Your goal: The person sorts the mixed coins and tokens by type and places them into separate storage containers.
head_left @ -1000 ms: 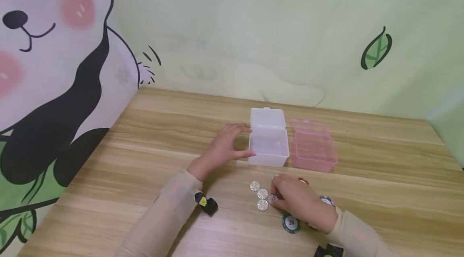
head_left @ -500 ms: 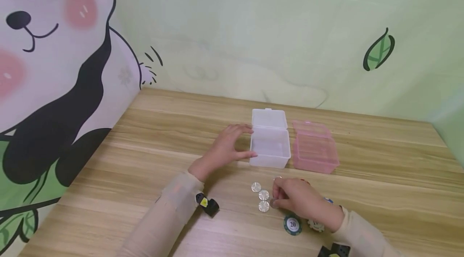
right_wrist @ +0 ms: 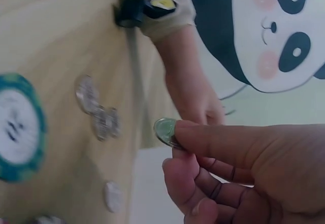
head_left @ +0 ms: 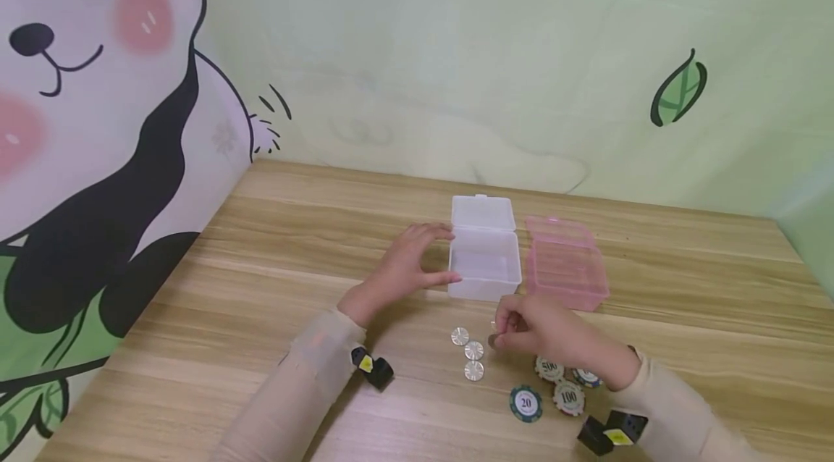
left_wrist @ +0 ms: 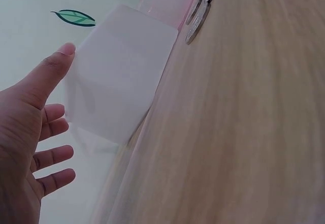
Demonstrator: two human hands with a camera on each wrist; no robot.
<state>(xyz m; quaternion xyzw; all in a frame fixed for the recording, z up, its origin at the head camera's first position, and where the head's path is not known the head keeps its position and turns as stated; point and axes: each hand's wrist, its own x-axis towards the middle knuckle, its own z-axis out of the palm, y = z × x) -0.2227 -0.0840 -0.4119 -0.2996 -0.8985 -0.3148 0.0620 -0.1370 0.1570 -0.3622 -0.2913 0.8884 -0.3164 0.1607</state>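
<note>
Technician A: What is the state of the right hand [head_left: 554,332]?
Technician B: The thumb and index finger pinch a round, shiny, silver-coloured disc [right_wrist: 165,131] at its edge. The disc projects beyond both fingertips.

A: And the left hand [head_left: 404,259]?
B: Its thumb is spread from its fingers. The tips align with the left side of the open, translucent white plastic box [head_left: 482,290]; firm contact cannot be confirmed.

A: Locate the remaining items.
B: Three silver-coloured discs [head_left: 474,350] lie left of the right fingertips. A fourth disc [right_wrist: 112,197] lies just beyond them, partly hidden in the head view. The open, translucent pink plastic box [head_left: 567,298] is beyond the right fingers, beside the white box. Nearer the wearer than those fingers lie a round green-rimmed chip [head_left: 525,403] marked 20 and a round white-rimmed chip [head_left: 569,398] marked 100.
</note>
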